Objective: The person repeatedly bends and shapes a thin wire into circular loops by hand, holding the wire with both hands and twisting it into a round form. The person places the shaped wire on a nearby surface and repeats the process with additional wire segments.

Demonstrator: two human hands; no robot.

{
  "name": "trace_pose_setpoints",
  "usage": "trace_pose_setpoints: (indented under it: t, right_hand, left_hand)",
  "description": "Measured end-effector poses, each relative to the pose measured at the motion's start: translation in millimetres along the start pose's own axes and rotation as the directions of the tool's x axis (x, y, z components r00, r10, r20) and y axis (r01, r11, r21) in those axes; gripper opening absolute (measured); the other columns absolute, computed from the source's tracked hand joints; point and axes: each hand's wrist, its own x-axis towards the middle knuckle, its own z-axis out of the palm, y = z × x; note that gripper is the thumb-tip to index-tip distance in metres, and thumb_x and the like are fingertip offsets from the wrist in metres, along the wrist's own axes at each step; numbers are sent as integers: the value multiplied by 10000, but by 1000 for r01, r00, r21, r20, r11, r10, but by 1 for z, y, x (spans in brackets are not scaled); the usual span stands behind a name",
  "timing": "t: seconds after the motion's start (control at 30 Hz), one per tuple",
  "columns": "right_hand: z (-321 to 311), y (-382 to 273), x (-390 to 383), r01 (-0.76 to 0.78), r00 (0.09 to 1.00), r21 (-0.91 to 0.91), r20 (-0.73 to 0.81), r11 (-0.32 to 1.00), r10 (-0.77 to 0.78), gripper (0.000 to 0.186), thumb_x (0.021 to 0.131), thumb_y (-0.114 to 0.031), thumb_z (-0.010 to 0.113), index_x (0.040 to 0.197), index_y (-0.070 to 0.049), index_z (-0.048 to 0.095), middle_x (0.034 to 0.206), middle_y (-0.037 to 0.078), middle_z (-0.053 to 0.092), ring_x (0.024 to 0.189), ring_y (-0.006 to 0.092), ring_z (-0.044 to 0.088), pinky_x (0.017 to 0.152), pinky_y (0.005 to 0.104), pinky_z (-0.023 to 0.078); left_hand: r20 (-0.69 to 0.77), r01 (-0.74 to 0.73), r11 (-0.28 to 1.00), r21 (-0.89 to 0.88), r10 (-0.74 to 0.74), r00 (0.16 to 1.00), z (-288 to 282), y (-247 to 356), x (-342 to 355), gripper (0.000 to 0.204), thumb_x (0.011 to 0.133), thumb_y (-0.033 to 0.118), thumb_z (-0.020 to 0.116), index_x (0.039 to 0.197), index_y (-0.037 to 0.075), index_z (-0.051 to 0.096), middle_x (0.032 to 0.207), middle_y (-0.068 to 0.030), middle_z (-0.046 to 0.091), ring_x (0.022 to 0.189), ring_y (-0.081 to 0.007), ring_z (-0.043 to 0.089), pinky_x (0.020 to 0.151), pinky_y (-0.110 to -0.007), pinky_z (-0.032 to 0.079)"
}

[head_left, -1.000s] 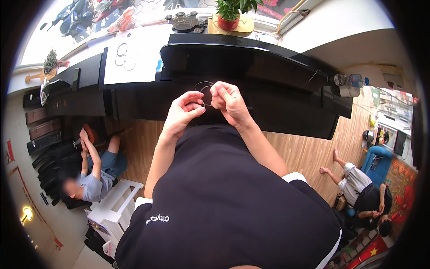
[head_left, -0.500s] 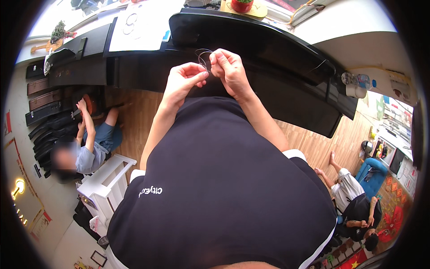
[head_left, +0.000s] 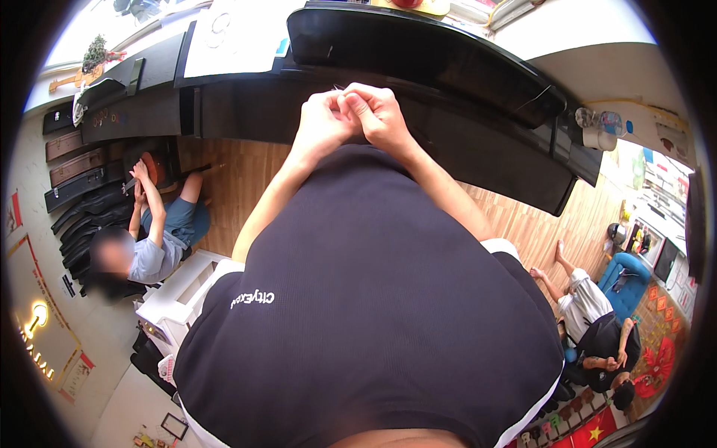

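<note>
My left hand and my right hand meet in front of my dark shirt, near the edge of a glossy black piece of furniture. Both have their fingertips pinched together and touching. A short bit of thin dark wire shows above the fingertips; the rest of it is hidden by the hands. Thin rings of similar wire lie on a white sheet to the far left of my hands.
At left a person sits with a brown stringed instrument, beside black cases and a white wooden stand. Another person sits at right near a blue chair. A clear bottle lies at the far right.
My hands have come together, the left moving right toward the right hand. The wire loop that showed between them is now mostly hidden.
</note>
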Motion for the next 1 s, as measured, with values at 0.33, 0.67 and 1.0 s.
trace_pose_setpoints:
  t: [0.33,0.67,1.0]
  right_hand:
    - [0,17,3,-248,969,583,133,773,209,281,1025,-189,461,796,-46,539,591,-68,383,503,14,254,448,195,298]
    - [-3,14,9,-164,974,614,-25,772,227,289,1033,-205,435,805,-39,500,573,-62,321,497,39,235,460,227,231]
    - [-2,2,4,-49,974,500,-166,865,151,293,1032,-206,440,809,-28,511,581,-52,327,521,53,247,492,233,233]
  left_hand:
    - [319,377,847,-374,-264,910,-23,10,-1,312,691,-41,663,962,69,553,844,-35,593,682,-93,568,600,-230,439]
    - [260,228,804,-549,-95,961,-27,-6,1,352,810,47,748,1110,22,566,891,-50,612,750,-133,658,696,-235,510]
    - [79,107,865,-490,-78,994,-22,-1,-2,219,846,64,719,997,-27,588,822,-91,666,720,-168,701,651,-236,575]
